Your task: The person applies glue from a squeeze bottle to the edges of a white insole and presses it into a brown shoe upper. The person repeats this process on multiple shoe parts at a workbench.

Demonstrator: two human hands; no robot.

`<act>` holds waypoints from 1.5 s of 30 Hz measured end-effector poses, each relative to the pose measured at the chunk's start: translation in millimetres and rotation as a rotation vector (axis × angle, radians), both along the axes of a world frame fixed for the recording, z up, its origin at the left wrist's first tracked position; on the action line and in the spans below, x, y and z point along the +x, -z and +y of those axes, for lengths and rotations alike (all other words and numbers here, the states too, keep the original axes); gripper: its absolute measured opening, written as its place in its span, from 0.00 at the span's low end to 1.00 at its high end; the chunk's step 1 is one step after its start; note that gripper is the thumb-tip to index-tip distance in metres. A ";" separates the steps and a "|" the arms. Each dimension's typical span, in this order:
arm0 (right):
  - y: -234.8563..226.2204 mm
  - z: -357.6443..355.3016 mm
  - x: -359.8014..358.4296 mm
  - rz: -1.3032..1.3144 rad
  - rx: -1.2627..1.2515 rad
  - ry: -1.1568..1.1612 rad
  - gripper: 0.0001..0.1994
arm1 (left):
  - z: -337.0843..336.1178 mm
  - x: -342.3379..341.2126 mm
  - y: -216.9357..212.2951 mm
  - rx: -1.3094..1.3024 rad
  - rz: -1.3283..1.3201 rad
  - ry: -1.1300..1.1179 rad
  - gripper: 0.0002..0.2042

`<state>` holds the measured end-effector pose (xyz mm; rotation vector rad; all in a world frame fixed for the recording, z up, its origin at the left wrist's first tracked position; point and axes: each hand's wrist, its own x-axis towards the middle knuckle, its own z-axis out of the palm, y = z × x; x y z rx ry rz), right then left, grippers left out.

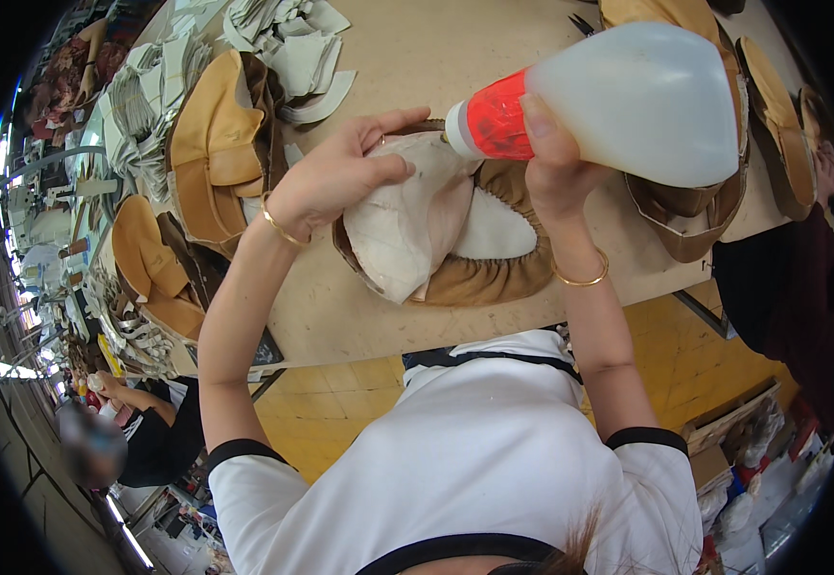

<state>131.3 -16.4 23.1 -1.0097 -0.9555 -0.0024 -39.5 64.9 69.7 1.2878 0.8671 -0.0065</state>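
My right hand (561, 163) grips a translucent white squeeze bottle (652, 105) around the red band at its neck. The bottle lies tipped over, its narrow nozzle pointing left at the pale lining (403, 225) of a tan shoe upper (494, 280). At the upper's far left edge is my left hand (340, 172), its thumb pressed on the lining and its index finger stretched along the rim; the other fingers are mostly hidden. Inside the upper's gathered brown edge shows a white rounded piece (498, 226).
More tan uppers stand left (220, 153) and right (690, 216) on the beige table (388, 48). Stacks of whitish cut pieces (153, 96) lie at the far left. A dark scissor-like tip (582, 25) shows at the back. Other people are at both sides.
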 end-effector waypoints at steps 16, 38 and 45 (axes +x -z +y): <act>18.7 -4.2 11.6 -0.081 -0.070 0.036 0.12 | 2.6 -6.3 6.1 -0.029 -0.033 -0.045 0.29; 23.3 4.0 5.4 -0.144 -0.103 0.050 0.13 | 4.7 -15.5 12.1 0.004 -0.025 -0.125 0.28; 27.9 -8.9 22.6 -0.170 -0.131 0.116 0.19 | 4.1 -20.0 12.7 0.027 -0.035 -0.156 0.29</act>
